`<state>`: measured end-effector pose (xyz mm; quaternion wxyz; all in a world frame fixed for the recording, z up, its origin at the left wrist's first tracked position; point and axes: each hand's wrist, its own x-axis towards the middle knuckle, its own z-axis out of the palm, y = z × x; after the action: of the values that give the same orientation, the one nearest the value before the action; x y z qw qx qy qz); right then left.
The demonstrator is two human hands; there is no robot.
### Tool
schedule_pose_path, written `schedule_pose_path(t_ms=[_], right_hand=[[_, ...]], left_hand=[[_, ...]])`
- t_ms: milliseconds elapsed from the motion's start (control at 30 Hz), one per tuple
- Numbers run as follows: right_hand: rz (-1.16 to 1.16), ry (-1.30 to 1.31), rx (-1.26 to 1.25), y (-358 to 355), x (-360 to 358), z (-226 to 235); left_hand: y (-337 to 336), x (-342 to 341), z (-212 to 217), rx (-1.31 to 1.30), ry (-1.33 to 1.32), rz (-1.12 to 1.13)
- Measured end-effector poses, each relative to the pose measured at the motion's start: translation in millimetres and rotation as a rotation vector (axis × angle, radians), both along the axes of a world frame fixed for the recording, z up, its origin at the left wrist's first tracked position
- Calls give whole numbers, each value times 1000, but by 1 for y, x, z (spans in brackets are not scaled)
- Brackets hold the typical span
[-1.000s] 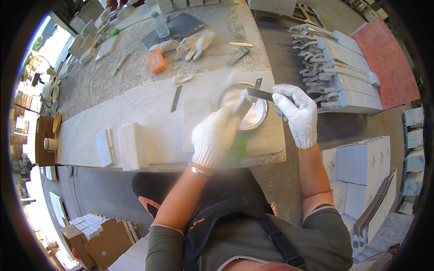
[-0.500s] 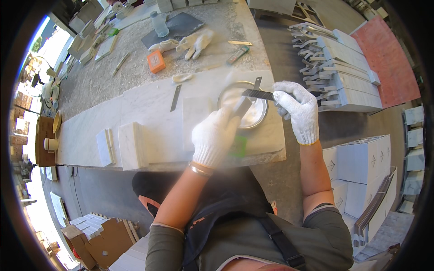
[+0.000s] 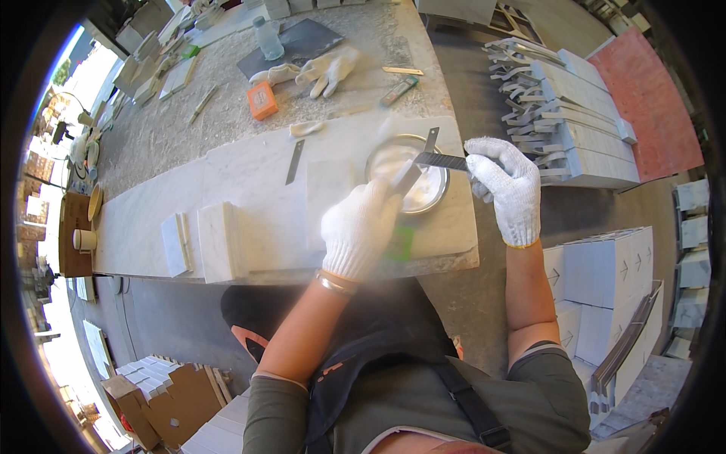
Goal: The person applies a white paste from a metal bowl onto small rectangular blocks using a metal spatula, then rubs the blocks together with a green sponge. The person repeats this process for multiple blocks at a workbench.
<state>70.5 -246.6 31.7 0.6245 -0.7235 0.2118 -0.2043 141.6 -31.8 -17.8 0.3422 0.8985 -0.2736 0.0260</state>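
Note:
Both my hands wear white knit gloves. Before me on the marble slab [image 3: 265, 185], my left hand [image 3: 361, 227] is closed round a flat grey scraper blade [image 3: 407, 178]. Between the fingers of my right hand [image 3: 505, 181] is a dark, ridged strip like a snap-off knife blade [image 3: 445, 160]; its left end meets the scraper's upper tip. Both are above a round metal tin [image 3: 445, 193] of white paste [image 3: 431, 185]. A second dark blade [image 3: 432, 139] leans at the tin's far rim. Another dark strip with a hole [image 3: 294, 162] lies left of the tin.
Upright white tiles [image 3: 218, 242] stand at the slab's near left. Farther back are an orange box [image 3: 262, 101], spare gloves [image 3: 327, 72], a plastic bottle [image 3: 268, 39] and a utility knife [image 3: 399, 90]. Stacked slabs [image 3: 582, 113] stand right, white cartons [image 3: 597, 280] below them.
My right hand has shifted slightly right with the dark blade, whose end has slid along toward the scraper's tip. My left hand stays nearly where it was.

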Motion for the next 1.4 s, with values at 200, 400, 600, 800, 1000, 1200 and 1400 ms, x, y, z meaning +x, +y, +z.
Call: schedule_pose_path(t_ms=[200, 400, 600, 800, 1000, 1200, 1400], right_hand=[[35, -1, 17, 2, 4, -2], [22, 8, -68, 2, -4, 0], [15, 10, -70, -10, -7, -14], [152, 267, -748, -9, 11, -56], [148, 323, -1031, -22, 38, -42], [307, 281, -1095, -43, 119, -45], [737, 337, -863, -49, 182, -91]], left_hand=[[0, -1, 3, 49, 75, 3], [2, -1, 3, 35, 66, 6], [4, -1, 4, 51, 81, 7], [7, -3, 10, 61, 105, 2], [13, -2, 14, 21, 104, -9], [15, -5, 10, -53, 100, -14], [22, -1, 8, -18, 122, 4]])
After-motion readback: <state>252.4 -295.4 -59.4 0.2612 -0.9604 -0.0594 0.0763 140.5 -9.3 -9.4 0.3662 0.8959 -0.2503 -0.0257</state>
